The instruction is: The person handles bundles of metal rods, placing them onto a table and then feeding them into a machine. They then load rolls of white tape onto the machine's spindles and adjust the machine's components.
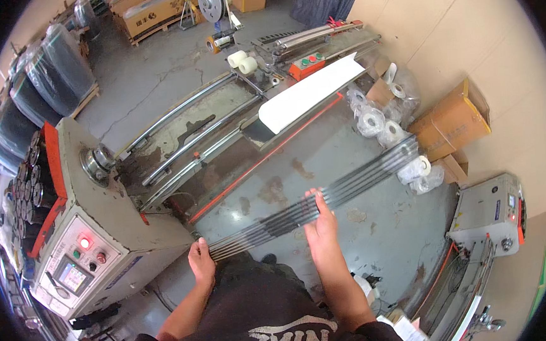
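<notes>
A flat bundle of long, thin dark rods (pixel 270 224) spans the view in front of me, slanting up from lower left to upper right. My left hand (pixel 201 262) is closed round the bundle's left end. Farther along, near its middle, my right hand (pixel 321 223) grips the rods with the fingers showing above them. The right part reaches freely past that hand, over the floor, toward some wrapped rolls. It looks blurred and partly see-through there, so I cannot make out its exact end.
On my left stands a grey machine (pixel 132 237) with a lit control panel (pixel 77 268). Its metal rails (pixel 201 134) run across ahead, beside a white sheet (pixel 312 95). Wrapped rolls (pixel 371 122) and a cardboard box (pixel 450 123) line the right wall. Another machine (pixel 485 216) stands lower right.
</notes>
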Demonstrator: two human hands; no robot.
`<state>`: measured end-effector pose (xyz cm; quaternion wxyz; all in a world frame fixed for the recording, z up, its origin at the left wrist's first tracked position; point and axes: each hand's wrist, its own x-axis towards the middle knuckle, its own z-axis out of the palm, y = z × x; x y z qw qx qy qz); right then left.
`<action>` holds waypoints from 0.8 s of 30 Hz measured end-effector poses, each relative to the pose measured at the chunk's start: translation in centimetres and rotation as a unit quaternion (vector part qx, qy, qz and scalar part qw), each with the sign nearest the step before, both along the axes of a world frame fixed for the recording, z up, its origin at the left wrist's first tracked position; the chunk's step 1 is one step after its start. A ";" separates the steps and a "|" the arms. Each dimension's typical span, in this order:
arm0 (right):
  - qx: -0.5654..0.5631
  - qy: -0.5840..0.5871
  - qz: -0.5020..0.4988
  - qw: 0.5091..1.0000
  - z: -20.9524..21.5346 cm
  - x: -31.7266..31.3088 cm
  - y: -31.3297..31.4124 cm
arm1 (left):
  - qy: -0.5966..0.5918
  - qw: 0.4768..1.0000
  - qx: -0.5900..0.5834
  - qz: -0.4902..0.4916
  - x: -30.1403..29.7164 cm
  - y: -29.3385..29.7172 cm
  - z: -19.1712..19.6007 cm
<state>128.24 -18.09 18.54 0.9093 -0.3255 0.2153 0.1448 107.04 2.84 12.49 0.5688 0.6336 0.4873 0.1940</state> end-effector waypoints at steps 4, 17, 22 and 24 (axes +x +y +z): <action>-0.003 0.003 0.060 0.998 -1.9 9.1 3.1 | 0.002 0.998 0.035 0.048 4.2 1.2 -5.0; -0.020 0.077 0.104 0.991 -8.7 28.4 10.6 | 0.026 0.995 0.071 0.061 21.7 7.6 -5.4; -0.027 0.107 0.148 0.983 -11.5 34.2 12.3 | 0.032 0.994 0.037 0.100 26.3 8.2 -5.8; -0.008 0.114 0.176 0.978 -12.2 36.6 13.0 | 0.042 0.990 0.065 0.118 28.4 7.7 -5.5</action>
